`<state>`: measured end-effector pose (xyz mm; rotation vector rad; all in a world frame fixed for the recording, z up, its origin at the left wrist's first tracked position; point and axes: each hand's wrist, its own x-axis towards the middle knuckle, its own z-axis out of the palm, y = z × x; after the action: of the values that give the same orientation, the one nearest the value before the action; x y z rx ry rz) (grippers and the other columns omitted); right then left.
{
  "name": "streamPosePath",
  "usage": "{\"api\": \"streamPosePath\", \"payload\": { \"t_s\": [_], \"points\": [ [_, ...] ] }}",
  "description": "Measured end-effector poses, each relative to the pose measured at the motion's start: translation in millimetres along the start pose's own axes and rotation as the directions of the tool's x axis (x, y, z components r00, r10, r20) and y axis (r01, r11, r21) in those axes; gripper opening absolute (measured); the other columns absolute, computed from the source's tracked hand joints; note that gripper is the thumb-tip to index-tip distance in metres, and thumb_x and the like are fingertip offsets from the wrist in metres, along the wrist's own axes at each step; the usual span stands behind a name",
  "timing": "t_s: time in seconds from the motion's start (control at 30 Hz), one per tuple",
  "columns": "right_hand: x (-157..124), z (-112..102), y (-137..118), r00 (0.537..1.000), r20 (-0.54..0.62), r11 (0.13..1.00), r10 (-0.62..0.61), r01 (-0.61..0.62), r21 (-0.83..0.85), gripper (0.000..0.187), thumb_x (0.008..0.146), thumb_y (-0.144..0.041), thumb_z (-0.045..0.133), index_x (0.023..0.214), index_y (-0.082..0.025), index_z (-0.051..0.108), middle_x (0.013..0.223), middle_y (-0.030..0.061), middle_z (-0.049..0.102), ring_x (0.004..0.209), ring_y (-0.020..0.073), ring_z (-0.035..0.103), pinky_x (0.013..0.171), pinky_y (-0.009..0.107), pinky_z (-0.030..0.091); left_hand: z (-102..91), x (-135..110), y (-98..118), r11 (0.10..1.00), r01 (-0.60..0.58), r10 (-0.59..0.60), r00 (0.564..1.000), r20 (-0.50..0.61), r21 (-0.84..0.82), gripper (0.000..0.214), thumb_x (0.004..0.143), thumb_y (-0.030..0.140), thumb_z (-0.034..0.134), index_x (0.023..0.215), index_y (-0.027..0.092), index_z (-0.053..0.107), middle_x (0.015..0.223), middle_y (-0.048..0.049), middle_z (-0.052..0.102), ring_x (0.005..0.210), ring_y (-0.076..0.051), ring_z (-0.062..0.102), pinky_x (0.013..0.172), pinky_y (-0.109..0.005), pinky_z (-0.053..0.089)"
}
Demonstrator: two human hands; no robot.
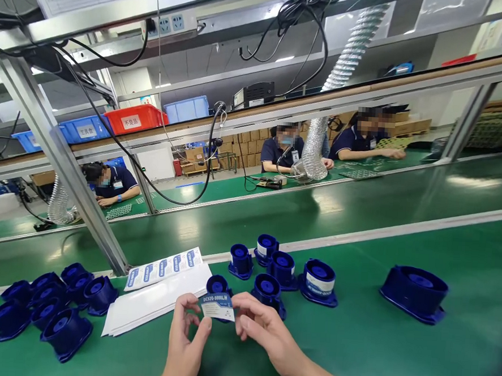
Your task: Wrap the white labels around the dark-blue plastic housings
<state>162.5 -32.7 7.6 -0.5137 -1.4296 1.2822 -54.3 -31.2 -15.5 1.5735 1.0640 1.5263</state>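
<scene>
A small blue and white printed label [218, 307] is held up between my two hands, its print facing me. My left hand [189, 334] pinches its left edge, thumb low and fingers curled behind. At the right edge, the fingertips of my right hand [270, 334] grip it. Right behind the label stands a round blue plastic housing [217, 284], partly hidden by it. Farther back is a group of similar housings; one blue housing [319, 280] there wears a white label on its side. Left of my hands, a label sheet [165, 269] lies over a stack of white sheets [154, 304].
Several blue housings [61, 327] cluster at the left of the green bench [372, 354]; a single housing [415, 291] stands at the right. A metal post [71, 171] rises from the bench's back edge. Cables [210, 151] hang overhead. Co-workers [279, 147] sit beyond.
</scene>
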Motion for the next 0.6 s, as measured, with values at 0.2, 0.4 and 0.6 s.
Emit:
{"api": "streamPosePath", "payload": {
  "t_s": [0.2, 0.4, 0.6],
  "points": [
    [-1, -2, -3, 0.999, -0.041, 0.978, 0.015, -0.023, -0.207, 0.033, 0.099, -0.052, 0.067, 0.105, -0.022, 0.079, 0.104, 0.0074, 0.061, 0.077, 0.0175, 0.06, 0.069, 0.035, 0.051, -4.6, 2, 5, 0.99, -0.102, 0.092, 0.99, 0.104, 0.099, 0.029, 0.103, 0.044, 0.06, 0.087, 0.02, 0.06, 0.111, -0.0084, 0.056, 0.098, -0.022, 0.058, 0.085, -0.03, 0.049],
    [0, -5, -7, 0.971, -0.231, 0.884, 0.062, -0.161, -0.44, 0.051, 0.094, -0.042, 0.071, 0.14, -0.022, 0.064, 0.11, 0.0088, 0.066, 0.075, 0.0184, 0.064, 0.072, 0.037, 0.057, -5.0, -6, 7, 0.964, -0.192, 0.167, 0.976, 0.142, 0.182, 0.023, 0.104, 0.038, 0.059, 0.088, 0.021, 0.06, 0.117, -0.0099, 0.056, 0.111, -0.025, 0.057, 0.097, -0.035, 0.048],
    [5, -11, -9, 0.991, -0.115, 0.844, -0.072, -0.001, -0.537, 0.021, 0.095, -0.035, 0.071, 0.079, -0.021, 0.073, 0.108, 0.0078, 0.068, 0.091, 0.0215, 0.071, 0.081, 0.034, 0.06, -1.3, -7, 4, 0.984, -0.114, 0.095, 0.986, 0.139, 0.138, 0.023, 0.102, 0.045, 0.061, 0.1, 0.023, 0.066, 0.125, -0.0112, 0.057, 0.114, -0.027, 0.059, 0.096, -0.037, 0.05]
  ]
}}
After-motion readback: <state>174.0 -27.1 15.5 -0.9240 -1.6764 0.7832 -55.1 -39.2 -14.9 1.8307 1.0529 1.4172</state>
